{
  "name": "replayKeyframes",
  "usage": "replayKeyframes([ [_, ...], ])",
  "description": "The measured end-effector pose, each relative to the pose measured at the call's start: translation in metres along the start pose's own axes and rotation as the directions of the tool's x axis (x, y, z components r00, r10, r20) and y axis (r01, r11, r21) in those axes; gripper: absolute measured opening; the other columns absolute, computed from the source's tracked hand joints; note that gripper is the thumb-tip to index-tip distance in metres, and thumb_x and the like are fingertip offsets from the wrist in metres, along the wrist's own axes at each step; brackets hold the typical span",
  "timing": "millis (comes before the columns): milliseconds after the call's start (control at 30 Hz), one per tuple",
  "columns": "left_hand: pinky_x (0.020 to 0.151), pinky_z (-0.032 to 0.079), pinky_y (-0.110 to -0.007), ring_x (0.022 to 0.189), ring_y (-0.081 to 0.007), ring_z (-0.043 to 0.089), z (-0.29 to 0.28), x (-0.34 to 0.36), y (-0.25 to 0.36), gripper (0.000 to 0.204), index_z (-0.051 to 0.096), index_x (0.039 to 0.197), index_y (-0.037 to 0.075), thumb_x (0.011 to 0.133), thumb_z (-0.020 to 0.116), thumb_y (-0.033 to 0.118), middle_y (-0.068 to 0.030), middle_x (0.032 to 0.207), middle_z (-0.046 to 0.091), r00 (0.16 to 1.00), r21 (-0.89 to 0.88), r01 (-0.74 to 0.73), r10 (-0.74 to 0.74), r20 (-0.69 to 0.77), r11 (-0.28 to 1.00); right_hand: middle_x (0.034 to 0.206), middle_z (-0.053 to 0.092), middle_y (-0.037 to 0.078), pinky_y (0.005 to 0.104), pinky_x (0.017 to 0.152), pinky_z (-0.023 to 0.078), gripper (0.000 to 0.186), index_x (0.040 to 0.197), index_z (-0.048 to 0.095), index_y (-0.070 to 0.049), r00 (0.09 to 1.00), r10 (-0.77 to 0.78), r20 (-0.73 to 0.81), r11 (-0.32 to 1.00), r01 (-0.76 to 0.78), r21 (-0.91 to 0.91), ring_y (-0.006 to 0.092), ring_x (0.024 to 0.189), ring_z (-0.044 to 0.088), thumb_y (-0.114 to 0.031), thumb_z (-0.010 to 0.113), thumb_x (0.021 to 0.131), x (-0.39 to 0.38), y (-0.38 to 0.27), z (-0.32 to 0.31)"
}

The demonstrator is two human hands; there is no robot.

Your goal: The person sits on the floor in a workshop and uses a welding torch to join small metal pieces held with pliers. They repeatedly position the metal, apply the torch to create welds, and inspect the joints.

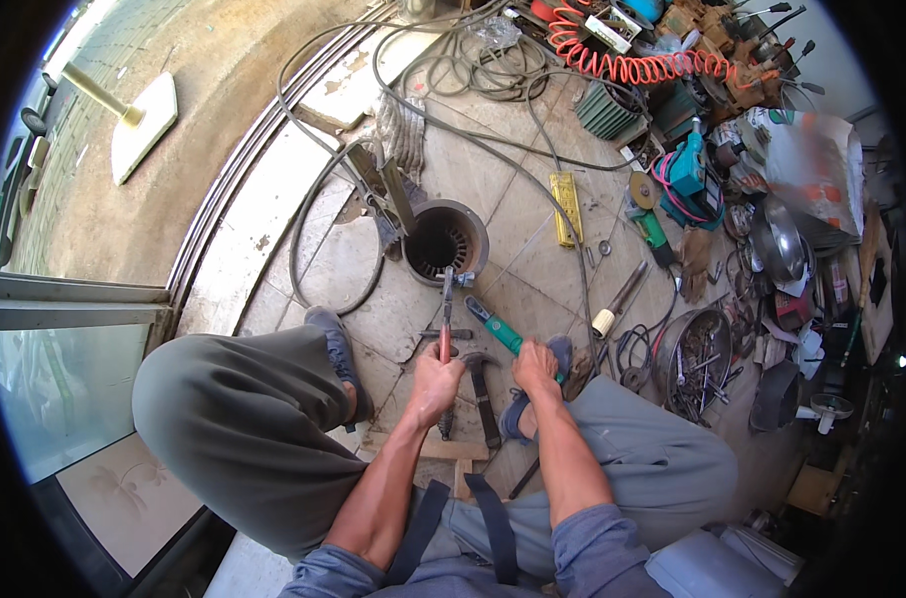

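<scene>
Left hand [436, 387]: pliers [446, 324] (perhaps); right hand [535, 366]: green tool [501, 332]

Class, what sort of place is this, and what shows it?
Probably a repair workshop: a coiled orange hose, a round grey metal basin of loose tools and a green angle grinder suggest it.

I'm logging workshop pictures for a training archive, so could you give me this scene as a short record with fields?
Left grip: closed around a red-handled tool
Right grip: closed around a green tool
In front: hollow metal cylinder, opening facing up
Red-handled tool's tip: overlaps the cylinder's near rim in view; contact cannot be told
Between the grips: hammer
To the right: yellow box, then green grinder
Upper right: orange coiled hose
Surface: tiled floor
</scene>
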State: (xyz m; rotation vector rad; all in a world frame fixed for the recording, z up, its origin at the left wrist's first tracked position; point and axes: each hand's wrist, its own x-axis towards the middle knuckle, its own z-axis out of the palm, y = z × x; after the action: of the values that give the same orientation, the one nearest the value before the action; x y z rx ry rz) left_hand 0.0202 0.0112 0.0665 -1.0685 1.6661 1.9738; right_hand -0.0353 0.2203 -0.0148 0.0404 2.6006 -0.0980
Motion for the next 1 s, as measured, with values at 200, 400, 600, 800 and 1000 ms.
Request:
replayKeyframes([
  [200,0.057,0.039,-0.031,0.064,-0.013,0.048,-0.003,0.003,-0.005,0.024,0.056,0.1,-0.001,0.078,0.057,0.01,-0.0037,0.076,0.053,1.0,-0.007,-0.02,0.02,0.017,1.0,0.111,0.065,0.031,0.0516,0.09,0.054,0.038,0.109,0.063,0.004,1.0,-0.025,-0.017,0.999,0.026,0.023,0.0467,0.103,0.065,-0.016,0.075,0.08,-0.001,0.001,-0.001],
  [400,0.051,0.034,-0.029,0.058,-0.0107,0.043,-0.003,0.004,-0.006,0.018,0.055,0.096,0.003,0.079,0.055,0.008,0.0002,0.072,0.049,1.0,-0.041,-0.027,0.027,0.001,0.999,0.111,0.064,0.033,0.0516,0.092,0.053,0.041,0.111,0.062,0.005,0.996,0.06,-0.058,0.993,-0.054,0.109,0.0479,0.104,0.065,-0.02,0.072,0.079,-0.017,-0.011,-0.035],
  [600,0.069,0.044,-0.034,0.075,-0.0186,0.055,-0.003,0.009,-0.013,0.03,0.06,0.102,-0.004,0.078,0.06,0.013,-0.0091,0.083,0.06,0.999,0.03,-0.04,0.04,-0.022,0.999,0.094,0.068,0.032,0.0559,0.082,0.054,0.042,0.109,0.059,0.003,0.942,0.122,-0.313,0.983,-0.071,0.17,0.0495,0.091,0.067,-0.024,0.072,0.08,0.005,0.026,-0.088],
  [800,0.077,0.051,-0.039,0.083,-0.0269,0.065,0.0,0.012,-0.018,0.037,0.062,0.105,-0.008,0.077,0.062,0.017,-0.0177,0.087,0.067,0.994,0.081,-0.077,0.082,-0.068,0.994,0.088,0.069,0.028,0.0529,0.073,0.054,0.041,0.105,0.055,-0.002,0.755,-0.061,-0.652,0.988,0.138,0.067,0.0501,0.082,0.066,-0.02,0.081,0.078,0.022,0.063,-0.247],
  [1000,0.079,0.052,-0.042,0.085,-0.0337,0.068,0.0,0.019,-0.027,0.04,0.062,0.107,-0.007,0.076,0.061,0.018,-0.0235,0.088,0.068,0.984,0.175,-0.128,0.148,-0.104,0.976,0.078,0.059,-0.002,0.0274,0.058,0.045,0.02,0.103,0.065,-0.004,0.693,-0.129,-0.709,0.741,0.543,0.396,0.01,0.064,0.055,-0.023,0.067,0.097,-0.051,0.044,-0.363],
])
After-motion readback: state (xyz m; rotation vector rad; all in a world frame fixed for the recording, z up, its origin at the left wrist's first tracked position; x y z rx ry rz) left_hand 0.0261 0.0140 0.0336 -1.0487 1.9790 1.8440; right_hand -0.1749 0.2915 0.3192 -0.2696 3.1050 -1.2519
